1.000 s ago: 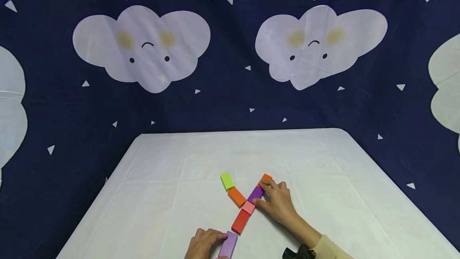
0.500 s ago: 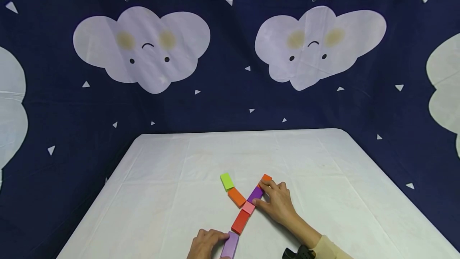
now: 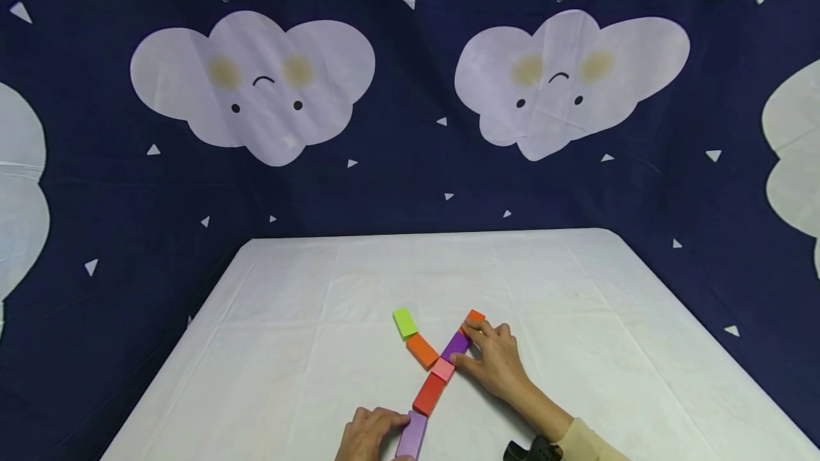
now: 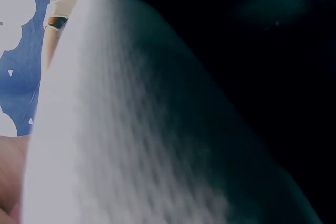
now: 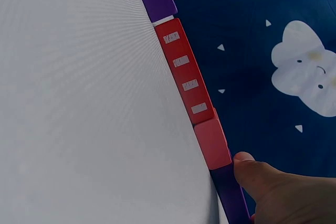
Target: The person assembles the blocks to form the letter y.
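1. Our left hand [image 3: 366,434], at the bottom centre of the head view, has its fingers curled round the lilac block [image 3: 411,435], which sits at the lower end of a diagonal row of blocks; the left wrist view is blurred and shows little.
2. Our right hand [image 3: 496,361], right of centre, lies with relaxed fingers on the dark purple block [image 3: 455,343]; its thumb tip touches by the pink block [image 3: 443,369], its fingertips reach the far orange block [image 3: 475,316].
3. We see the red block [image 3: 428,394] between pink and lilac, its end just beside the lilac one.
4. An orange block [image 3: 422,350] and a green block [image 3: 404,322] run up-left from the pink one on the white tabletop [image 3: 307,347].
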The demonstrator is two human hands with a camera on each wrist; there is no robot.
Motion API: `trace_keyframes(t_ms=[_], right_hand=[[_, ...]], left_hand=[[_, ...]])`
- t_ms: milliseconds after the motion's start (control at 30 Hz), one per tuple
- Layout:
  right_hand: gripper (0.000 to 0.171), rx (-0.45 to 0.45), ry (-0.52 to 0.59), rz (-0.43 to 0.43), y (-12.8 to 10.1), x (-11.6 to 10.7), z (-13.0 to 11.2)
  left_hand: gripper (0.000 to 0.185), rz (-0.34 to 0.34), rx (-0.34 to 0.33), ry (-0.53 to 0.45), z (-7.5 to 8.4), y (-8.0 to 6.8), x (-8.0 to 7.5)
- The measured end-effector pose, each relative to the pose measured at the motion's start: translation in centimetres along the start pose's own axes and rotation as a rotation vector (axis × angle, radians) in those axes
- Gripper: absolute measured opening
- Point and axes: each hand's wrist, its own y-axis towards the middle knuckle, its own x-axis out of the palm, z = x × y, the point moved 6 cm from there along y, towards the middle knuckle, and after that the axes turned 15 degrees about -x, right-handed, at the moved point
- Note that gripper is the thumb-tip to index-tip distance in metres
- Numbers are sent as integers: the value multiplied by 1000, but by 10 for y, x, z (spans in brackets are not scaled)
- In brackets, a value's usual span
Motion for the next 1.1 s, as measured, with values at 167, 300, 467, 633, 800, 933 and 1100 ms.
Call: trace_keyframes(t_ms=[167, 300, 467, 633, 800, 933, 1100], right_hand=[[61, 3, 1, -5, 0, 0, 0], [62, 6, 6, -8, -1, 0, 0], [62, 9, 7, -9, -1, 0, 0], [62, 2, 5, -2, -1, 0, -1], [61, -14, -6, 12, 0, -1, -1], [62, -7, 3, 3, 0, 0, -1], [62, 10, 8, -10, -1, 0, 0]], left_hand=[[47, -2, -5, -3, 0, 0, 0], [47, -6, -7, 0, 0, 0, 0], [48, -12, -12, 3, -1, 0, 1], [45, 54, 39, 9, -1, -1, 0], [45, 64, 46, 13, 0, -1, 0], [46, 34, 22, 14, 0, -1, 1], [46, 34, 23, 17, 1, -1, 1]])
